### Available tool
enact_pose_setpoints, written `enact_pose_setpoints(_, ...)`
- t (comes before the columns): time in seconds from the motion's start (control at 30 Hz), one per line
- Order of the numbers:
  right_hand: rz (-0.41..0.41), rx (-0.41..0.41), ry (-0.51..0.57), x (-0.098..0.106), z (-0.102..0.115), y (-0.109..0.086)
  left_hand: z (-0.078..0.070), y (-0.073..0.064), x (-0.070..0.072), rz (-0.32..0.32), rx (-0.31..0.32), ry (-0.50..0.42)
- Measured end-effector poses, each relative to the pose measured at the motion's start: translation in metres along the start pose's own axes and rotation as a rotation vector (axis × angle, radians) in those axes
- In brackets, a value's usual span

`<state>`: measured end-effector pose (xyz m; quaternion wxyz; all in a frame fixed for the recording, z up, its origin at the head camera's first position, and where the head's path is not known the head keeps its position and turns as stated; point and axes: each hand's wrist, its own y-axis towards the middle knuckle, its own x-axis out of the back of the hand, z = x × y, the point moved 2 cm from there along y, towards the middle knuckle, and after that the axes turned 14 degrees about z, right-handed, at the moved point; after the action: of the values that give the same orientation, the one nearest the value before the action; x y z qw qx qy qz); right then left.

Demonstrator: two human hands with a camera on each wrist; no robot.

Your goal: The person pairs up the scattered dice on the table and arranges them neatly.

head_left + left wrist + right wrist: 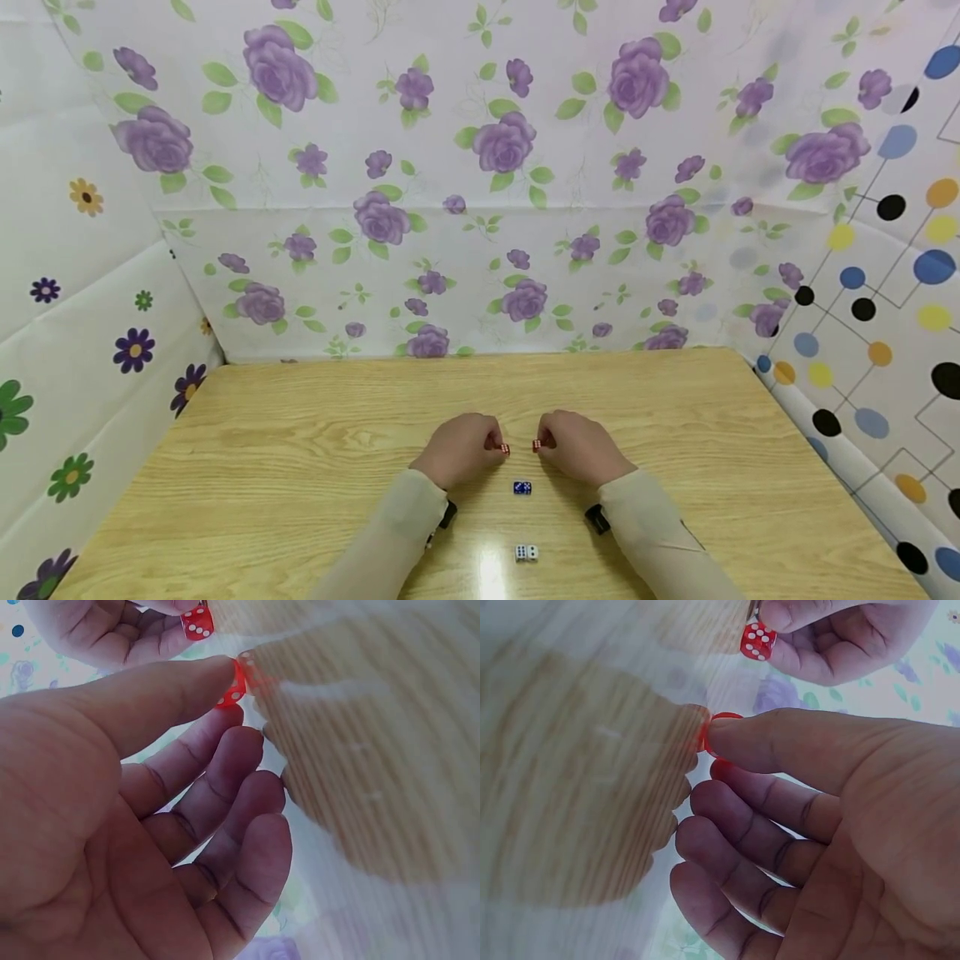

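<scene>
My left hand (462,448) pinches a red die (505,449) between thumb and forefinger, right at the tabletop. Facing it across a small gap, my right hand (581,446) pinches another red die (537,446) the same way. In the left wrist view the thumb covers part of the left red die (233,688); the right wrist view shows only a sliver of the right one (724,718) behind the thumb. Nearer to me, between the wrists, a pair of blue dice (522,488) sits side by side. Closer still lies a pair of white dice (527,553), also side by side.
All the dice are on a glossy wood-grain table (300,467). A white cloth with purple flowers (502,208) hangs along its far edge. Patterned cloths also stand at the left (90,333) and at the right (862,333). Both wrists carry small black devices.
</scene>
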<state>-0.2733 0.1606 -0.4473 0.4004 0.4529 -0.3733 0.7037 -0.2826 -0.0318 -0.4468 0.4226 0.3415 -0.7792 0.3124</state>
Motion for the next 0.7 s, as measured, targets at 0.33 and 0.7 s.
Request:
enact_pose_setpoints(0.33, 0.028, -0.006, 0.000, -0.0028, 0.0045, 0.0016, -0.0069, 0.0039, -0.0075, -0.005, -0.027, 0.009)
enact_pose_setpoints(0.7, 0.047, -0.018, 0.020, 0.0012, 0.0008, -0.0007, -0.0059, 0.0006, -0.0047, -0.032, -0.016, -0.014)
